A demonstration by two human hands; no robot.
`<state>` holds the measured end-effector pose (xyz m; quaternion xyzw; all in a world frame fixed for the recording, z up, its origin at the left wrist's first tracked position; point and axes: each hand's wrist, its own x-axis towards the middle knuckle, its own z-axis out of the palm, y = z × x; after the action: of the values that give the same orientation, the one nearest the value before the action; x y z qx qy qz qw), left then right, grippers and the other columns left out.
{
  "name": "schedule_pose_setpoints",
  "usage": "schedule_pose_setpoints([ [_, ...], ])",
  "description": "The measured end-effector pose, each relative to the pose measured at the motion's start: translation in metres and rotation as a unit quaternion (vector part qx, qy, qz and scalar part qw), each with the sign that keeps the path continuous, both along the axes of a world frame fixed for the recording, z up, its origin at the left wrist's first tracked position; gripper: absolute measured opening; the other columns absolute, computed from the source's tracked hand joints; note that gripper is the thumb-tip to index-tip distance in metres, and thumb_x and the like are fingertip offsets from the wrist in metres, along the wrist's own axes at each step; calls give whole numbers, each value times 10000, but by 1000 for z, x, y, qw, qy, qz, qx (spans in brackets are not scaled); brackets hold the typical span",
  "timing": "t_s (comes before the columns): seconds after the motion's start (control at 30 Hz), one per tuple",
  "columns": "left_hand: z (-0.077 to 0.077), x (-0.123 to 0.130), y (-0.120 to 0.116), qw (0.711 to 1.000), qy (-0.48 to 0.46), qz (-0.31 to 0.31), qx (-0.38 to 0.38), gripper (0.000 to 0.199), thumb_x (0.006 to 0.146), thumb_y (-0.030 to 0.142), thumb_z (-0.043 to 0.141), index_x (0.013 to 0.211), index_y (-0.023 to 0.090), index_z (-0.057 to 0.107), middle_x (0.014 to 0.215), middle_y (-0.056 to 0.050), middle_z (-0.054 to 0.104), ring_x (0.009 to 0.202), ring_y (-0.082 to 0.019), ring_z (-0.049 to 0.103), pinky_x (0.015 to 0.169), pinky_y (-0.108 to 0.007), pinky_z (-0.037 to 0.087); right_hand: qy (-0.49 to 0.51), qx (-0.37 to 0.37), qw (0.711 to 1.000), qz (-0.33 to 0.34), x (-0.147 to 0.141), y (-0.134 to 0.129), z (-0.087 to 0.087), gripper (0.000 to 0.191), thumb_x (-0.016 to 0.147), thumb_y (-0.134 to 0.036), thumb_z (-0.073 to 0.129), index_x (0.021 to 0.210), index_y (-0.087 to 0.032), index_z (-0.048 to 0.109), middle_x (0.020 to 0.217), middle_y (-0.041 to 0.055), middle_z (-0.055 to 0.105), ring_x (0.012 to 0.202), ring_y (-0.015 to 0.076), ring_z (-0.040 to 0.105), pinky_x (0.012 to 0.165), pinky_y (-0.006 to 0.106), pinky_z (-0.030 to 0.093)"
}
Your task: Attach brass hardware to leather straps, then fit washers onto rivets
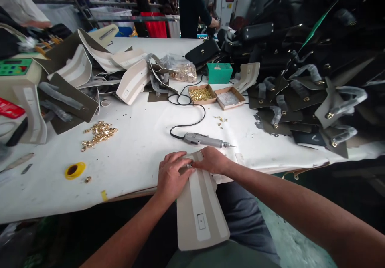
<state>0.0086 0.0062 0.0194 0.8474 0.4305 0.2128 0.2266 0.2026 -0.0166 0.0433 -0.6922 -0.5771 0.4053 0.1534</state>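
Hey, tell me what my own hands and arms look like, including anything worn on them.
Your left hand and right hand are gloveless. Both forearms are bare, with no sleeve, watch or bracelet showing. I see no rings either.

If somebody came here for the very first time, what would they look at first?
Probably the beige panel, front and centre over the near edge of the white table, with the left hand and right hand together at its far end. Just beyond them lies a grey tool with a curvy black cord. Two bright spots stand out too: the yellow ring at the left and the green box farther back.
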Motion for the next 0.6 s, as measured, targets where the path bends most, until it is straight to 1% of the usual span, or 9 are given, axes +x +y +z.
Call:
schedule_pose_setpoints([
  [0.13, -3, -1, 2, 1000, 7, -11, 5, 181, 843, 297, 705, 1008, 320, 775, 1302, -22, 671, 1239, -297, 549, 1024, -477, 434, -10, 15, 1000, 9, -2, -1, -2, 164, 788, -366, 691, 808, -207, 724, 779, 19, 716, 778, 186, 661, 631, 246, 435],
  [0.2, -4, 0, 4, 1000, 12, -15, 7, 190, 849, 311, 700, 1022, 320, 779, 1299, -24, 674, 1239, -300, 547, 1022, -481, 439, -27, 22, 999, 9, -1, -3, 1, 205, 779, -402, 708, 841, -208, 728, 800, 27, 722, 765, 188, 651, 619, 255, 425],
  [0.3, -3, 0, 6, 1000, 17, -23, 8, 198, 857, 320, 689, 1032, 321, 782, 1295, -30, 679, 1232, -302, 547, 1021, -491, 442, -57, 62, 996, -26, 17, -6, 11, 292, 780, -473, 723, 945, -232, 739, 817, 22, 730, 725, 175, 630, 610, 264, 410],
  [0.33, -3, 0, 6, 1000, 16, -23, 7, 200, 859, 320, 686, 1034, 323, 783, 1297, -31, 679, 1233, -303, 546, 1023, -495, 440, -65, 89, 993, -49, 30, -6, 15, 307, 799, -487, 708, 983, -243, 740, 830, 15, 735, 713, 166, 625, 613, 262, 409],
  [0.4, -2, 1, 6, 1000, 15, -24, 1, 200, 859, 322, 682, 1031, 328, 785, 1303, -29, 678, 1234, -304, 545, 1025, -502, 440, -88, 146, 979, -110, 62, -3, 20, 290, 851, -480, 656, 1017, -257, 740, 879, 4, 747, 716, 149, 625, 636, 254, 415],
  [0.47, -2, 0, 5, 1000, 12, -19, -6, 198, 858, 327, 681, 1025, 329, 788, 1312, -26, 675, 1243, -306, 541, 1029, -506, 440, -137, 174, 959, -179, 101, 4, 19, 245, 864, -434, 636, 992, -258, 749, 943, 5, 755, 764, 149, 636, 671, 252, 423],
  [0.5, -2, 0, 5, 1000, 10, -17, -9, 198, 858, 330, 680, 1024, 330, 789, 1316, -24, 674, 1247, -306, 538, 1032, -506, 440, -162, 169, 949, -212, 120, 10, 15, 232, 854, -416, 642, 981, -257, 753, 961, 7, 758, 792, 155, 642, 684, 253, 426],
  [0.57, -3, -1, 5, 1000, 8, -13, -12, 199, 858, 335, 680, 1026, 334, 788, 1322, -20, 671, 1252, -304, 537, 1032, -504, 443, -181, 152, 942, -238, 150, 22, 4, 232, 840, -383, 648, 981, -237, 760, 962, 25, 760, 816, 169, 648, 683, 257, 425],
  [0.6, -4, -1, 5, 1000, 6, -12, -11, 201, 858, 336, 680, 1027, 336, 787, 1322, -18, 671, 1251, -302, 537, 1032, -502, 445, -184, 144, 941, -243, 160, 27, -2, 240, 834, -384, 651, 981, -230, 762, 957, 31, 760, 817, 174, 648, 677, 259, 423],
])
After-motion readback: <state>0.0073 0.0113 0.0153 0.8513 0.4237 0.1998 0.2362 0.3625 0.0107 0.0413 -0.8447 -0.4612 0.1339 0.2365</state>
